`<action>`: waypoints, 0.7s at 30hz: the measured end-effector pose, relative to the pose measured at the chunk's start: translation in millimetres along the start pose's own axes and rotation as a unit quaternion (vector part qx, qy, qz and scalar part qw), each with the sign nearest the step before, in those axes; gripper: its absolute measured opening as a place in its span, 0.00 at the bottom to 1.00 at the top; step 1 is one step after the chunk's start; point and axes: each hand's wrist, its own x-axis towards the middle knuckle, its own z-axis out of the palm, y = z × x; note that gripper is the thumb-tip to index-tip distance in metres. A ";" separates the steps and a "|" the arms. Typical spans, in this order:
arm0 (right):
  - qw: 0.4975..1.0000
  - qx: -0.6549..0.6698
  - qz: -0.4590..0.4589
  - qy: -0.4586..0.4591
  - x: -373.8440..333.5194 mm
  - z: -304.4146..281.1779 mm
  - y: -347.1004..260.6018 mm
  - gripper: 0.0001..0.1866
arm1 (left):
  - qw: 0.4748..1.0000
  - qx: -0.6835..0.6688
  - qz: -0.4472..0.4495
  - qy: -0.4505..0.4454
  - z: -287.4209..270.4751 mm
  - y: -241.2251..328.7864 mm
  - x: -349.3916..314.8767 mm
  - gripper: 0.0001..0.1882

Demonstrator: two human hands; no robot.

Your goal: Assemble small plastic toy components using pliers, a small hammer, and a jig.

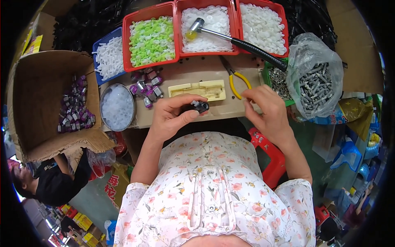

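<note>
My left hand [177,114] grips a small black plastic part [200,107] with a round hole in its end, held in front of the bench edge. Thumb and fingers close around it and hide its rear. My right hand [269,113] hovers to the right of it, fingers bent and fingertips drawn close to the thumb; anything between them is too small to make out. Just beyond that hand lie pliers [232,80] with yellow handles. A cream moulded holder [177,91] with a shaped recess sits on the bench behind the black part.
Red bins [127,45] of green and white plastic pieces line the back, with a hammer [222,36] across them. Purple-and-metal parts [154,88] lie loose on the left, near a round dish [132,108] and a cardboard box [37,70]. A plastic bag [306,49] of screws stands right.
</note>
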 end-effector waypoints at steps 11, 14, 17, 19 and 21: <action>0.962 0.250 -0.086 0.072 18.6 3.1 -25.8 0.13 | 0.987 0.154 0.042 -0.025 12.3 6.7 8.1 0.17; 0.962 0.244 -0.093 0.080 16.5 1.4 -27.0 0.13 | 0.983 0.173 0.054 -0.020 16.4 8.5 9.0 0.17; 0.962 0.240 -0.100 0.086 15.9 1.9 -25.5 0.13 | 0.978 0.198 0.066 -0.019 20.3 11.6 11.1 0.16; 0.962 0.236 -0.099 0.090 15.6 3.3 -25.5 0.12 | 0.975 0.209 0.070 -0.020 21.9 11.9 12.9 0.16; 0.963 0.232 -0.098 0.094 15.4 4.4 -25.8 0.12 | 0.970 0.222 0.096 -0.024 23.1 11.3 14.5 0.16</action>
